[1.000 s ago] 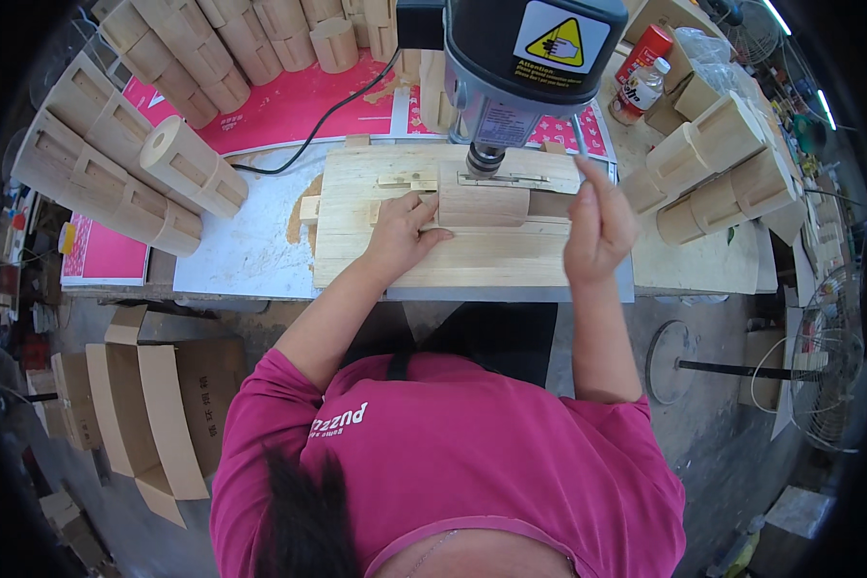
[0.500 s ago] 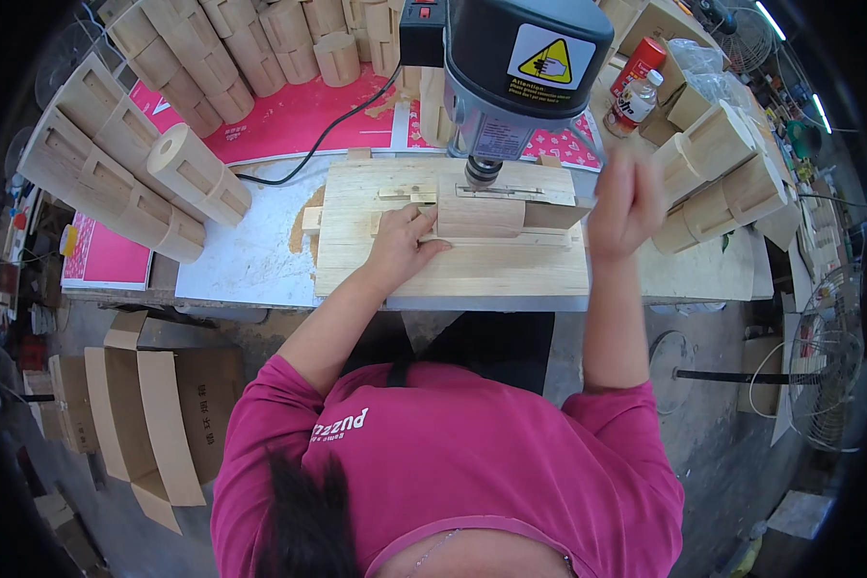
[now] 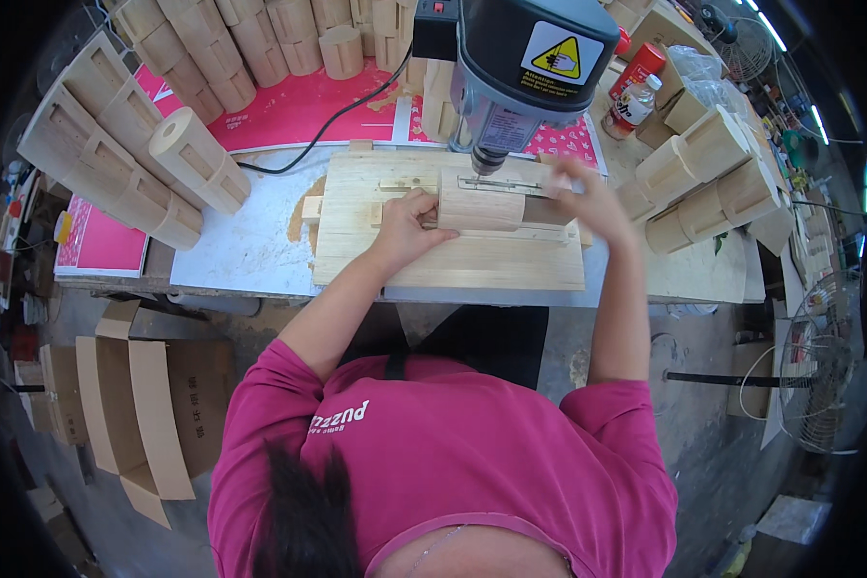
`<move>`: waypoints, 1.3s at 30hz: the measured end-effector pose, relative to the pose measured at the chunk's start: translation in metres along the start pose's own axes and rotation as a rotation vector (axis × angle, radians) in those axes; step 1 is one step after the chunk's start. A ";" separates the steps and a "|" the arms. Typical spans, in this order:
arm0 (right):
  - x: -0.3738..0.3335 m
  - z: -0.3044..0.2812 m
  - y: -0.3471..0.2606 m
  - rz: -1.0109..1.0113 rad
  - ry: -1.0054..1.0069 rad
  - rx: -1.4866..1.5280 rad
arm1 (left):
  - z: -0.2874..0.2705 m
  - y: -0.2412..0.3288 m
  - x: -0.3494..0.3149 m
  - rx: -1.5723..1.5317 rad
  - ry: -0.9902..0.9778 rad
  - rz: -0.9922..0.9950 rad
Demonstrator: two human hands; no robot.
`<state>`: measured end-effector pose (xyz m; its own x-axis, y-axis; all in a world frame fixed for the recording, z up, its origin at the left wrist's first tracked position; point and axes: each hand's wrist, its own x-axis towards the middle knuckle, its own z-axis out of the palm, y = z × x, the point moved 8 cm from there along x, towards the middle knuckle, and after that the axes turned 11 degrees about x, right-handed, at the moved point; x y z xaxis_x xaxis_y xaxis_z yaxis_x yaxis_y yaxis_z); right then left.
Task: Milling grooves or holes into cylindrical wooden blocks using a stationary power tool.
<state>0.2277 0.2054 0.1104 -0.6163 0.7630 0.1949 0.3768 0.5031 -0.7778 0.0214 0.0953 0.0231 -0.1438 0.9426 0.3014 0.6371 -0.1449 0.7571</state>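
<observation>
A pale wooden cylinder (image 3: 482, 214) lies on its side on a flat wooden board (image 3: 433, 273), beneath the chuck (image 3: 489, 162) of a dark drill press (image 3: 525, 48). A narrow slot or strip with dark edges runs along its top. My left hand (image 3: 409, 231) grips the cylinder's left end, thumb along the front and fingers behind. My right hand (image 3: 592, 204) hovers by the right end, above a brownish flat piece (image 3: 543, 212) that sticks out there. Motion smears its fingers, so I cannot make out whether they hold anything.
Stacked wooden cylinders stand at the left (image 3: 116, 159), along the back (image 3: 294, 39) and at the right (image 3: 713, 173). A black cable (image 3: 323, 140) crosses the table. A bottle (image 3: 632, 106) and a red can (image 3: 638, 67) stand back right. An open carton (image 3: 154, 414) sits on the floor.
My right hand has come down and slightly left, from raised beside the drill press to near the cylinder's right end. My left hand stays at the left end. The view has shifted slightly.
</observation>
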 end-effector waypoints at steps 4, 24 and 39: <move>-0.041 0.018 -0.002 -0.048 -0.023 -0.180 | -0.023 0.013 -0.009 0.032 -0.082 0.076; -0.120 0.033 -0.066 0.133 -0.049 0.346 | -0.176 0.005 -0.129 -0.481 0.313 -0.657; -0.118 0.017 -0.069 -0.143 0.147 0.112 | -0.168 0.023 -0.107 -0.376 0.385 -0.506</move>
<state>0.2628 0.0735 0.1313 -0.5477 0.7422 0.3861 0.2087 0.5681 -0.7961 -0.0751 -0.0592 0.1058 -0.6511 0.7589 -0.0075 0.1295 0.1208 0.9842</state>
